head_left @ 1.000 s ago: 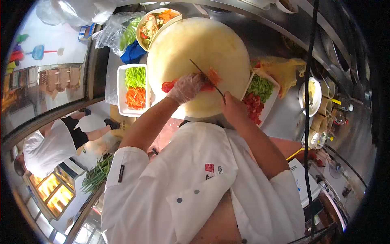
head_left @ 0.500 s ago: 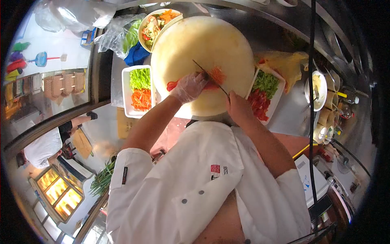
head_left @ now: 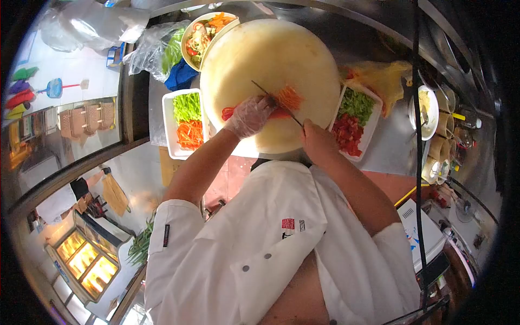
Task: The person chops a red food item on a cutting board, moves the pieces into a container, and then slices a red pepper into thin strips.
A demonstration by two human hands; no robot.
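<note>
On a round, pale chopping board point(head_left: 265, 49) lies a red pepper point(head_left: 228, 113), largely covered by my left hand point(head_left: 251, 116). That hand wears a clear plastic glove, and its curled fingers press the pepper down. My right hand point(head_left: 318, 142), bare, grips the handle of a kitchen knife point(head_left: 287, 112). The blade slants up and left across the board, right beside my left fingertips. Fine orange-red shreds point(head_left: 291, 97) are heaped on the blade's right side. The knife handle is mostly hidden in my fist.
A white tray point(head_left: 169, 127) of green and red-orange strips stands left; another white tray point(head_left: 376, 123) of chopped green and red pieces stands right. A bowl of mixed vegetables point(head_left: 201, 40) touches the board's upper left. A black cable point(head_left: 417, 108) hangs at right. Another person point(head_left: 57, 203) is at far left.
The knife and both hands have shifted very slightly; my grips look the same. The shreds look a little more spread. The person at far left has changed posture, and the view has shifted a little.
</note>
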